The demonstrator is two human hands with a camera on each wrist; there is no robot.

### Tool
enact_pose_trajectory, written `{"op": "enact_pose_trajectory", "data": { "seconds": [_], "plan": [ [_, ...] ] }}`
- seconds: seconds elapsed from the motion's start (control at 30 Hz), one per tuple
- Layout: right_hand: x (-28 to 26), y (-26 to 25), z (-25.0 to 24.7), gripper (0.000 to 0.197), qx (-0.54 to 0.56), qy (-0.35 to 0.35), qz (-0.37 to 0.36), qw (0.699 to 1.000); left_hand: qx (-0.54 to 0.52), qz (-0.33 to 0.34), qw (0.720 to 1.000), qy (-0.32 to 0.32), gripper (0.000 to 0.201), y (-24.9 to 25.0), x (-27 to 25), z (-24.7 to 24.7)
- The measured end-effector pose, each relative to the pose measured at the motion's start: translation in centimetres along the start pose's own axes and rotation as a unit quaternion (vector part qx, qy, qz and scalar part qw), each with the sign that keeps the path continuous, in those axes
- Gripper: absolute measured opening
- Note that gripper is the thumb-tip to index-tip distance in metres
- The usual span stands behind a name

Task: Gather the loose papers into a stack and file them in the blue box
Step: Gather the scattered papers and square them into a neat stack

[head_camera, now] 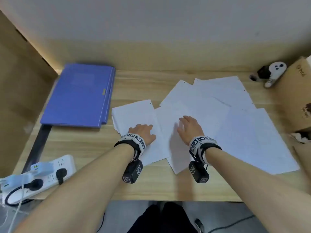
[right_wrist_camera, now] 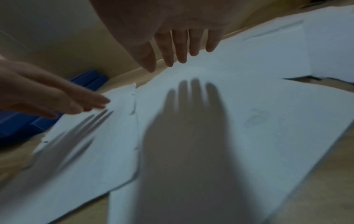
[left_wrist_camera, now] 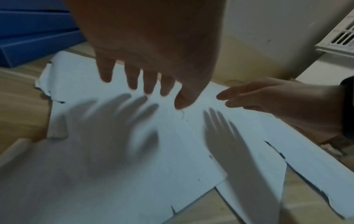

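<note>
Both forearms reach forward over the desk [head_camera: 151, 185], palms down; the left hand [head_camera: 143, 132] and right hand [head_camera: 191, 127] hover with fingers straight and spread above the loose papers [head_camera: 210, 115], holding nothing. The papers lie scattered and overlapping, with the blue box [head_camera: 79, 95] closed flat just to their left

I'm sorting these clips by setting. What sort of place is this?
Probably an office or study desk: loose papers spread on a wooden desk, a blue box for filing beside them, and a power strip at the near left corner.
</note>
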State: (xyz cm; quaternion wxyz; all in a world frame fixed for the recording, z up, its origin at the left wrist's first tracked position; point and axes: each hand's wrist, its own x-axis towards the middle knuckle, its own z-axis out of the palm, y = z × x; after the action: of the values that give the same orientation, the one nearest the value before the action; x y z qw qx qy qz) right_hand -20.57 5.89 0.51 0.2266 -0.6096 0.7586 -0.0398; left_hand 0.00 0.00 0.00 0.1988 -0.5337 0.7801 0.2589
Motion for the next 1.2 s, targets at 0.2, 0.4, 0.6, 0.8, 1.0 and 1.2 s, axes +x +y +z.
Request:
{"op": "enact_pose_trajectory", "data": {
  "seconds": [0.2, 0.4, 0.6, 0.8, 1.0, 1.2],
  "plan": [
    [-0.1, 3.5, 1.5, 0.053, -0.053, -0.002, 0.138, 0.989, 0.075, -0.005, 0.997, -0.033, 0.045, 0.8, 1.0, 1.1],
    [0.3, 5.6, 2.6, 0.073, -0.015, 0.002, 0.219, 0.976, 0.051, -0.041, 0.998, 0.000, 0.032, 2.5, 1.8, 1.8],
    [0.8, 6.3, 2.8, 0.072, -0.024, -0.026, 0.253, 0.967, 0.003, -0.032, 0.998, 0.049, 0.049, 2.3, 2.4, 4.1],
    [0.8, 6.5, 2.6, 0.070, -0.028, -0.044, 0.251, 0.967, -0.074, 0.001, 0.993, 0.092, 0.096, 1.8, 1.3, 5.5],
    [0.2, 6.3, 2.1, 0.049, -0.002, -0.056, 0.202, 0.978, -0.046, -0.002, 0.997, 0.061, 0.079, 2.5, -0.1, 4.9],
    [0.1, 7.3, 0.7, 0.011, 0.116, -0.013, 0.176, 0.977, -0.088, 0.010, 0.984, 0.154, 0.031, 0.9, 0.0, 2.5]
  ]
}}
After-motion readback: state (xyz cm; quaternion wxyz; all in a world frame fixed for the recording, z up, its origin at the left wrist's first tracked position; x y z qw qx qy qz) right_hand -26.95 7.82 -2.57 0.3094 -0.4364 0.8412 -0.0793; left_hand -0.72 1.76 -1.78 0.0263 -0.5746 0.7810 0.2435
